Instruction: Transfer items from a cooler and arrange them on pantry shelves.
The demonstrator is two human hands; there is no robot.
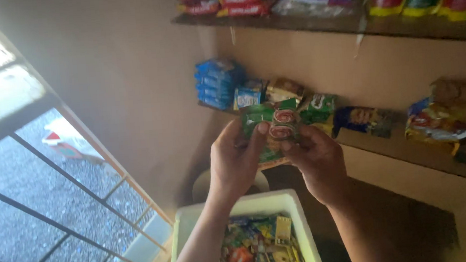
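Both hands are raised in front of a wall shelf [389, 146]. My left hand [234, 159] and my right hand [317, 160] together grip a strip of small green sachets [274, 123] with red and white marks; thumbs press on its front. Below my forearms stands a white box [298, 220] filled with several small colourful packets [261, 248]. Behind the strip, more green packets [320, 107] sit on the shelf.
Blue packs [215, 83] and other snack packets [437, 117] line the middle shelf. A higher shelf [346, 22] holds red, blue and yellow bags. A barred window [56, 206] fills the left side, with gravel ground outside.
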